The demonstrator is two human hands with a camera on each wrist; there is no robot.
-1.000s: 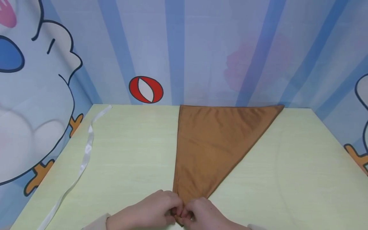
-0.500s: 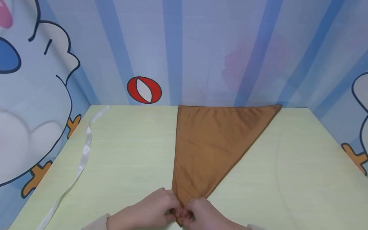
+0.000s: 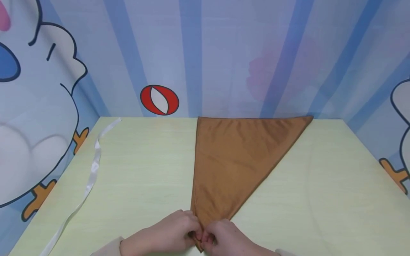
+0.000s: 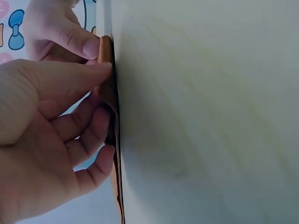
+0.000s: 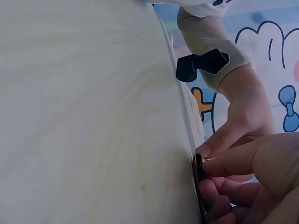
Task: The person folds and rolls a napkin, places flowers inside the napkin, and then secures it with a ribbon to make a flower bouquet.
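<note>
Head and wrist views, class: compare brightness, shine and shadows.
Head: brightest, with glints on the shiny white ribbon; left wrist: dimmer, soft shadow on the pale yellow-green tabletop beside the brown triangular cloth; right wrist: also dim, shadowed near the cloth.

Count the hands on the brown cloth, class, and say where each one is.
2. The left hand pinches the near end of the brown cloth from the left; the right hand pinches it from the right, close beside. No other hands show.
</note>
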